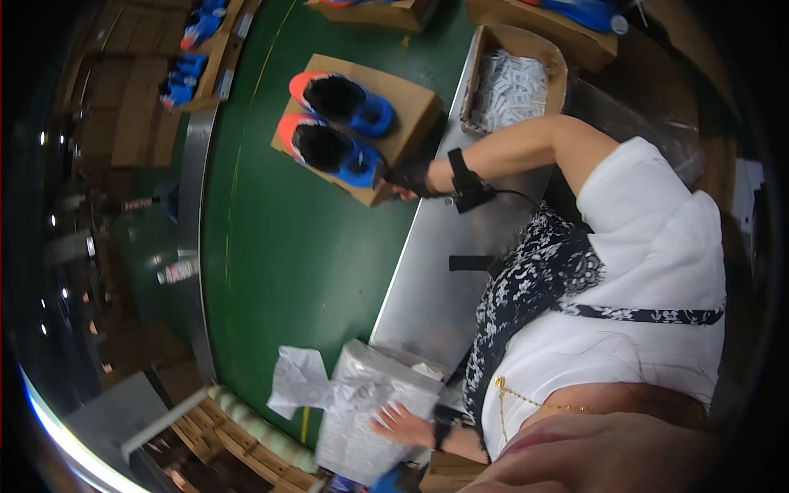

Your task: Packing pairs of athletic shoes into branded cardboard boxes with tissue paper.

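Note:
A pair of blue and orange shoes (335,152) with dark insides lies on a brown cardboard box (409,103) on the green surface. My right hand (408,178), partly covered in black with a strap at the wrist, is at the near corner of that box, beside a shoe's heel. Its fingers look curled round the box edge, though the dark covering hides part of the grip. My left hand (401,425) lies open, fingers spread, over a pile of clear plastic bags (357,440). Crumpled white paper (297,380) lies next to the pile.
A cut-open carton (560,70) of small white packets stands on the metal ledge (423,283) near my right arm. More boxes with blue shoes (588,12) are at the top. Across the green belt (288,263) runs a metal rail (193,181) with further shoes and cartons.

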